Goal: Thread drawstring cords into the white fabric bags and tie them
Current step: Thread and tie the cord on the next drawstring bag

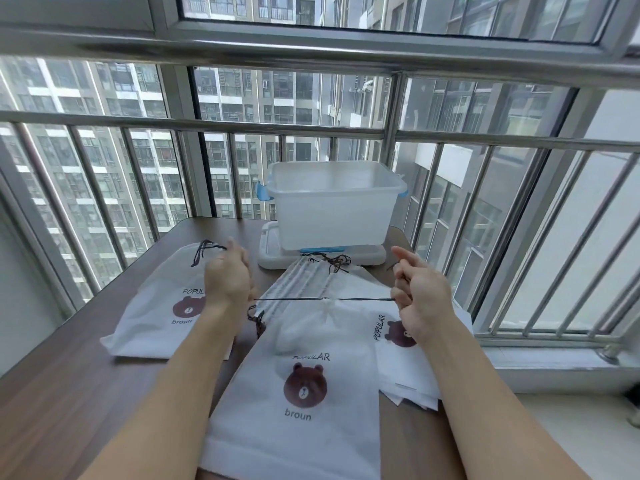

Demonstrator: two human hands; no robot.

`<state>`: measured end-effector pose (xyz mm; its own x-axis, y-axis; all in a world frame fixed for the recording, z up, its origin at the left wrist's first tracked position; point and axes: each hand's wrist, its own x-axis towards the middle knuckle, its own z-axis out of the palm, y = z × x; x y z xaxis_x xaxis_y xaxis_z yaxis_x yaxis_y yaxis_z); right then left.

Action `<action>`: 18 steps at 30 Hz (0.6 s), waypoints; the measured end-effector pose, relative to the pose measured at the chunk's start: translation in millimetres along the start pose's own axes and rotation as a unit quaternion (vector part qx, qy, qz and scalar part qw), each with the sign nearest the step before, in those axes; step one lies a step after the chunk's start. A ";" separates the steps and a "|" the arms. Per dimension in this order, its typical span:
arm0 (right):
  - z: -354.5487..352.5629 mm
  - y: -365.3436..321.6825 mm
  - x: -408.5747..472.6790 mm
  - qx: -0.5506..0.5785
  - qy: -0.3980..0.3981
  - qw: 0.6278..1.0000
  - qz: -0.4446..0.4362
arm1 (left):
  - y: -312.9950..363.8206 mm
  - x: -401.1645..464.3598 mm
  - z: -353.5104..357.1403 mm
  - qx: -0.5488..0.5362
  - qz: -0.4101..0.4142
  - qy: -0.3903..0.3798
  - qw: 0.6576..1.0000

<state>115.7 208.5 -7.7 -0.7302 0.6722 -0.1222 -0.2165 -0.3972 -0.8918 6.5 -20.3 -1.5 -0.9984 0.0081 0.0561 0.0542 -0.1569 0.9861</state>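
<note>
A white fabric bag point(301, 382) with a brown bear print lies in front of me, its neck gathered tight at the middle. A dark drawstring cord point(360, 299) runs taut out of both sides of the neck. My left hand point(228, 278) grips one cord end and my right hand point(420, 292) pinches the other, the hands wide apart above the bag. Another bear bag point(149, 313) with a dark cord at its top lies on the left. More white bags point(398, 362) are stacked on the right. Loose dark cords point(332, 263) lie behind the gathered neck.
A translucent plastic bin point(332, 206) with blue latches stands on its white lid point(273, 251) at the far side of the brown wooden table point(69, 393). Metal window bars point(512, 216) close in the far and right sides. A white sill point(554, 362) runs along the right.
</note>
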 end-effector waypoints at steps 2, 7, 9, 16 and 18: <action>3.6 -0.4 -7.1 -0.159 -0.032 0.984 -0.071 | -3.1 -9.4 5.1 0.164 0.089 -0.022 0.982; 9.0 7.1 -20.8 -0.534 -0.150 0.815 -0.169 | -13.7 -18.6 8.4 0.381 0.200 -0.152 0.890; 10.4 9.6 -21.8 -0.611 -0.164 0.749 -0.194 | -14.0 -16.8 5.7 0.462 0.236 -0.174 0.837; 8.1 12.8 -19.3 -0.580 -0.222 0.764 -0.176 | -21.4 -7.3 4.9 0.486 0.265 -0.258 0.792; 10.0 13.1 -18.6 -0.573 -0.232 0.766 -0.179 | -23.3 -8.1 7.1 0.434 0.260 -0.292 0.812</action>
<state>119.9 184.5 -12.8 -0.9661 0.2100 0.1502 0.0596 0.7475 -0.6616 13.5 -9.7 -23.8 -0.6721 0.6705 0.3142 0.7102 0.4636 0.5298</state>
